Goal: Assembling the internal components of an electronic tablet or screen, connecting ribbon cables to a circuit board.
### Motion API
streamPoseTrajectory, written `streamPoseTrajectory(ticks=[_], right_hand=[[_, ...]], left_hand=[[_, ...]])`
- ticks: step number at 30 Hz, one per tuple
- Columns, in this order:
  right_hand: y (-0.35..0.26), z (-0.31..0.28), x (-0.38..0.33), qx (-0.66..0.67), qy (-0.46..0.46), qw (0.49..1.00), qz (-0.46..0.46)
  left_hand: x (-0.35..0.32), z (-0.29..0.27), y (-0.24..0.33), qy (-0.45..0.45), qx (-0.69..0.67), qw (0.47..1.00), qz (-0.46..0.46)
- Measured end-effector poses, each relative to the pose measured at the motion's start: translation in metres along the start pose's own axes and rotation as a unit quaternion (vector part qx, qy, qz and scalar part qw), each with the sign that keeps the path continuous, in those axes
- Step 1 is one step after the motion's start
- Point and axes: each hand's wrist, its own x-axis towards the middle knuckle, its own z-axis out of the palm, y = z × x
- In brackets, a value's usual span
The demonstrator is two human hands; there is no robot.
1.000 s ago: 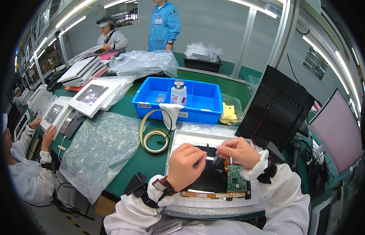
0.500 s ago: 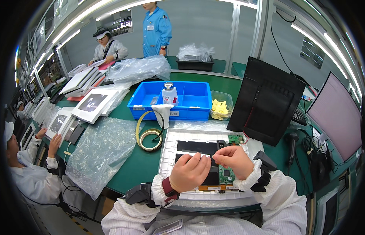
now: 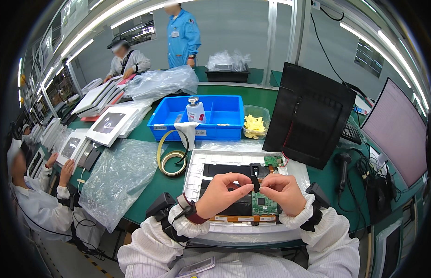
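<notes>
A short black strip [image 3: 256,183], which looks like tape, is upright between my hands above an opened white panel housing [image 3: 197,173]. My left hand [image 3: 222,197] pinches it from the left. The right hand [image 3: 286,193] has its thumb and finger closed at the strip's lower end. Beneath them the housing holds a green circuit board [image 3: 265,205], dark plates and an orange flat ribbon [image 3: 234,218] along the near edge. A smaller green board [image 3: 273,161] sits in the far right corner, with a red wire running off it.
Tape rolls [image 3: 174,164] lie left of the housing. Behind stand a blue divided bin [image 3: 224,132] with a white bottle [image 3: 195,111], and a tub of yellow scraps [image 3: 255,124]. A black panel [image 3: 310,116] leans at right, near a scanner [image 3: 343,169]. A co-worker's hands [image 3: 65,171] touch framed panels.
The black strip now shows between my fingertips. My left hand has turned with thumb and finger forward, and both hands have shifted slightly. The view has swung a little to the right.
</notes>
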Motion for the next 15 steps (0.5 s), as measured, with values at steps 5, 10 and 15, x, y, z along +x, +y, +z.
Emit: streamPoseTrajectory(ticks=[5, 10, 15], right_hand=[[0.006, -0.004, -0.004, 0.002, 0.014, 1.000, -0.001], [0.010, -0.012, -0.008, 0.006, 0.034, 0.999, 0.014], [0.014, -0.013, -0.006, 0.031, 0.066, 0.997, 0.034]], left_hand=[[0.004, 0.011, -0.006, -0.002, -0.098, 0.993, -0.064], [0.013, 0.018, -0.007, -0.009, -0.040, 0.999, -0.036], [0.020, 0.024, -0.010, -0.004, -0.087, 0.994, -0.071]])
